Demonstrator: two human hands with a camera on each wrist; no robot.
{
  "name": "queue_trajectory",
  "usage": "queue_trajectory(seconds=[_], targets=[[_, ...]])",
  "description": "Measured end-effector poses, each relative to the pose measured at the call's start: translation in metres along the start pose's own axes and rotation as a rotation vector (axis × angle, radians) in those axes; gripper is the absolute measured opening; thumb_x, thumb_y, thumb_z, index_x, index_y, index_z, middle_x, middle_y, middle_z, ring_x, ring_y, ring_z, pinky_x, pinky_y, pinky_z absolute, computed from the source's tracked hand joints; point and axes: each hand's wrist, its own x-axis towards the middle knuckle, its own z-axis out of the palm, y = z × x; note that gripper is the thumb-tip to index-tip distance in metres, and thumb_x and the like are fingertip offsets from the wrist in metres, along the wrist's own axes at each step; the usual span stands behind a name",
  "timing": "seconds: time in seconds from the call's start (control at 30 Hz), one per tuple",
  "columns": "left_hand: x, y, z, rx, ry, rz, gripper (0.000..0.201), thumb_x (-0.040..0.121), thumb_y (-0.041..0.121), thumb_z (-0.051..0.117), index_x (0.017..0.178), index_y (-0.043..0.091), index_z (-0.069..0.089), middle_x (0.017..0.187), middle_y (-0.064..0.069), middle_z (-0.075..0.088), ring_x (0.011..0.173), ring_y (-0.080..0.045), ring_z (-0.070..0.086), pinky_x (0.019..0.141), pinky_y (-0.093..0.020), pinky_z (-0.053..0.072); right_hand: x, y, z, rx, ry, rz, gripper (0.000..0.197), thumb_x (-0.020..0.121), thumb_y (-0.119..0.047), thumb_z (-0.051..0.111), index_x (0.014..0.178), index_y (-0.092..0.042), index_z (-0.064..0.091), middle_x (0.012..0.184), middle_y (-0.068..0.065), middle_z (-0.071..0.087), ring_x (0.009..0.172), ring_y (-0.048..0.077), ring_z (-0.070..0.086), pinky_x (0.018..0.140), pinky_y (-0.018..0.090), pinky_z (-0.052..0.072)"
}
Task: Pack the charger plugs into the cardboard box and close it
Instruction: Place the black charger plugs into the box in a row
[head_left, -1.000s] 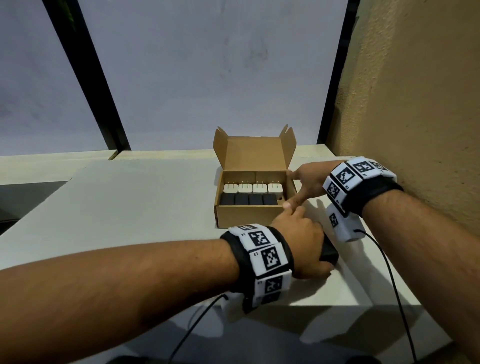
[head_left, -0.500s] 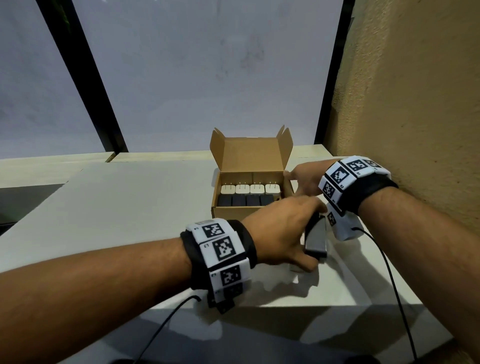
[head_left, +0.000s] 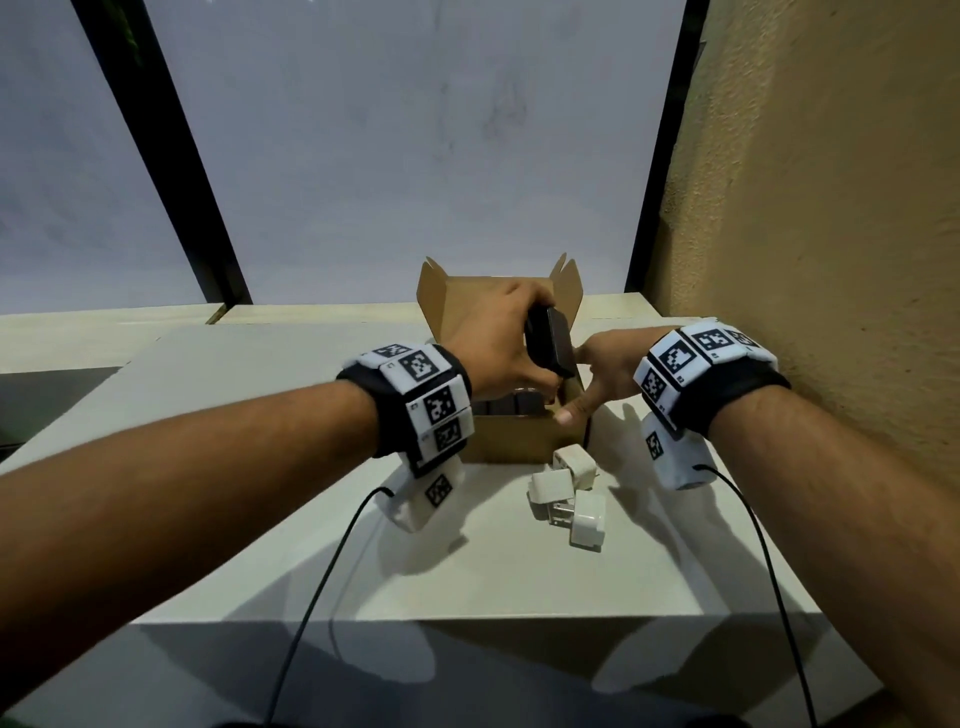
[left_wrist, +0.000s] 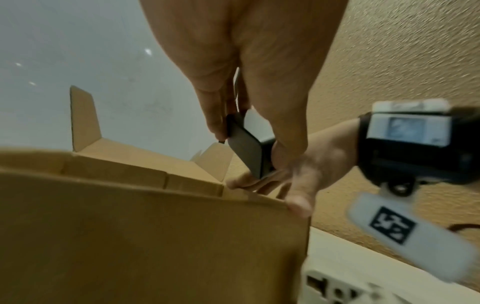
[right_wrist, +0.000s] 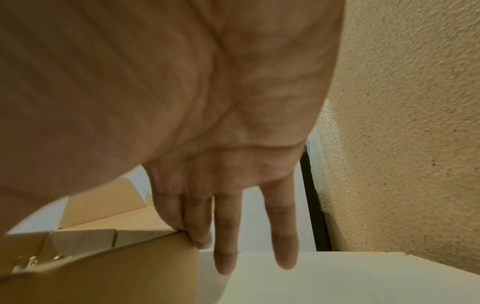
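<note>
An open cardboard box (head_left: 511, 441) stands on the white table (head_left: 260, 415), its lid (head_left: 483, 293) upright behind it. A row of black plugs (head_left: 511, 404) shows inside, mostly hidden by my left hand (head_left: 493, 340). That hand grips a black charger plug (head_left: 550, 345) just above the box's right side; the left wrist view shows the black plug (left_wrist: 246, 153) pinched between thumb and fingers. My right hand (head_left: 605, 366) lies against the box's right wall, thumb on the front corner, fingers (right_wrist: 226, 236) straight. Three white plugs (head_left: 569, 493) lie loose in front of the box.
A rough tan wall (head_left: 831, 234) runs close along the right, just behind my right wrist. Pale panels with black frames (head_left: 171, 166) stand behind the table. Two black cables (head_left: 322, 587) hang from my wristbands over the table's near edge.
My left hand has lifted the black plug off the table in front of the box and carried it up over the box. The right hand has stayed on the box's right wall.
</note>
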Motion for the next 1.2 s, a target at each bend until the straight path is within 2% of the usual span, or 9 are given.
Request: queue_trajectory(seconds=[0.23, 0.37, 0.5, 0.63, 0.7, 0.8, 0.93, 1.07, 1.2], targets=[[0.015, -0.007, 0.024, 0.082, -0.088, -0.045, 0.079, 0.056, 0.043, 0.087, 0.123, 0.015, 0.054, 0.116, 0.0, 0.058, 0.096, -0.011, 0.046, 0.076, -0.019, 0.034, 0.001, 0.002, -0.001, 0.024, -0.007, -0.029, 0.087, 0.063, -0.075, 0.065, 0.127, -0.018, 0.057, 0.108, 0.006, 0.07, 0.1, 0.027, 0.064, 0.094, 0.041, 0.048], [0.013, -0.012, 0.022, 0.085, -0.12, -0.059, 0.077, 0.06, 0.037, 0.087, 0.127, 0.013, 0.056, 0.12, -0.002, 0.06, 0.109, -0.019, 0.053, 0.081, -0.02, 0.039, 0.004, -0.001, -0.003, 0.0, -0.021, -0.032, 0.094, 0.057, -0.079, 0.063, 0.129, -0.019, 0.055, 0.1, 0.006, 0.069, 0.097, 0.026, 0.063, 0.094, 0.043, 0.049], [0.008, -0.009, 0.021, 0.029, -0.241, -0.075, 0.062, 0.064, 0.035, 0.085, 0.117, 0.012, 0.065, 0.107, -0.003, 0.07, 0.098, -0.018, 0.064, 0.077, -0.027, 0.056, 0.007, -0.001, -0.002, -0.006, -0.022, -0.036, 0.11, 0.039, -0.086, 0.057, 0.124, -0.017, 0.058, 0.089, 0.005, 0.069, 0.09, 0.026, 0.065, 0.089, 0.042, 0.051], [0.013, -0.004, 0.023, 0.074, -0.333, -0.085, 0.058, 0.065, 0.041, 0.083, 0.115, 0.015, 0.068, 0.1, -0.002, 0.072, 0.09, -0.018, 0.066, 0.072, -0.027, 0.054, 0.008, 0.0, -0.002, -0.01, -0.018, -0.026, 0.114, 0.034, -0.088, 0.055, 0.124, -0.017, 0.059, 0.09, 0.006, 0.071, 0.09, 0.026, 0.065, 0.088, 0.041, 0.051], [0.018, -0.002, 0.023, 0.11, -0.366, -0.085, 0.057, 0.065, 0.042, 0.083, 0.114, 0.015, 0.069, 0.1, -0.001, 0.073, 0.089, -0.018, 0.066, 0.075, -0.028, 0.055, 0.011, 0.0, -0.001, -0.008, -0.011, -0.025, 0.111, 0.037, -0.087, 0.057, 0.123, -0.017, 0.06, 0.089, 0.006, 0.071, 0.09, 0.026, 0.065, 0.088, 0.041, 0.052], [0.023, 0.0, 0.023, 0.15, -0.409, -0.087, 0.058, 0.063, 0.044, 0.084, 0.112, 0.017, 0.069, 0.1, 0.0, 0.072, 0.088, -0.018, 0.066, 0.079, -0.031, 0.056, 0.01, 0.002, -0.001, -0.017, 0.01, -0.025, 0.096, 0.052, -0.081, 0.064, 0.123, -0.016, 0.06, 0.081, 0.004, 0.068, 0.088, 0.027, 0.065, 0.083, 0.038, 0.051], [0.028, 0.003, 0.025, 0.198, -0.452, -0.074, 0.052, 0.065, 0.043, 0.083, 0.107, 0.017, 0.07, 0.096, 0.001, 0.072, 0.082, -0.018, 0.064, 0.07, -0.028, 0.052, 0.007, 0.001, 0.0, -0.022, 0.028, -0.046, 0.085, 0.062, -0.075, 0.065, 0.121, -0.013, 0.061, 0.068, -0.001, 0.06, 0.086, 0.026, 0.065, 0.081, 0.036, 0.05], [0.028, 0.006, 0.032, 0.237, -0.487, -0.006, 0.032, 0.075, 0.029, 0.076, 0.105, 0.019, 0.069, 0.097, -0.001, 0.071, 0.077, -0.015, 0.056, 0.067, -0.024, 0.042, 0.007, 0.002, 0.002, -0.033, 0.046, -0.054, 0.087, 0.062, -0.075, 0.065, 0.125, -0.015, 0.059, 0.081, 0.004, 0.066, 0.089, 0.027, 0.065, 0.08, 0.035, 0.048], [0.027, 0.007, 0.036, 0.243, -0.475, 0.018, 0.031, 0.079, 0.021, 0.072, 0.109, 0.017, 0.067, 0.101, -0.002, 0.07, 0.077, -0.014, 0.053, 0.068, -0.023, 0.039, 0.008, 0.003, 0.002, -0.029, 0.051, -0.052, 0.09, 0.06, -0.077, 0.065, 0.127, -0.017, 0.057, 0.084, 0.004, 0.067, 0.09, 0.028, 0.065, 0.08, 0.036, 0.049]])
